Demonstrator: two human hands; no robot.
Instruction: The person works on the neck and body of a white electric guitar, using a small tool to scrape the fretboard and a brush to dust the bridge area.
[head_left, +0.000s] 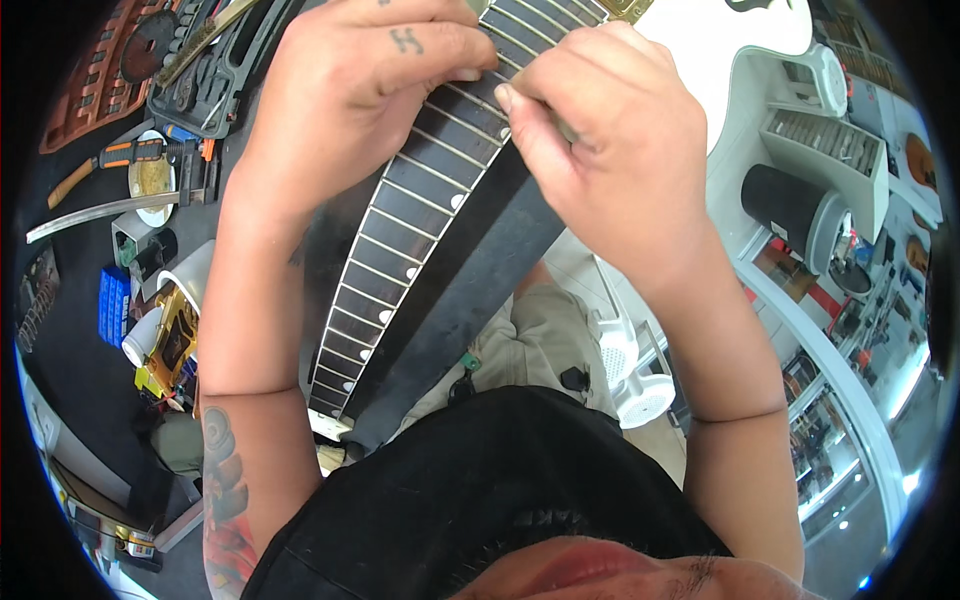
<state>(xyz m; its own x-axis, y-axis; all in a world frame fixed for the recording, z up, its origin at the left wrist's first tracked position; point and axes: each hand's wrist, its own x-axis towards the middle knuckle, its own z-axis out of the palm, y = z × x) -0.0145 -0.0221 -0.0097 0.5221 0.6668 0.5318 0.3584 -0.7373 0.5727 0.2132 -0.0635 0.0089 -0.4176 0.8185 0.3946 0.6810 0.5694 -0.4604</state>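
Observing from above, we find the neck (411, 209) running from 12 o'clock down to 8 o'clock, fretted face up. Our left hand (375, 70), at 11 o'clock, and right hand (620, 130), at 1 o'clock, meet over it, each thumb drawn close to its fingers; whether either clamps anything, we cannot tell. White guitar body (710, 55): between 1 and 2 o'clock. Tool case (228, 85): 10 o'clock.

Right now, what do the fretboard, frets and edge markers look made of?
Fretboard: probably wood, satin; near-black with soft sheen, species unclear. Frets: likely metal, polished; silvery glints. Edge markers: pearl or plastic, smooth; pale half-rounds, can't tell which.
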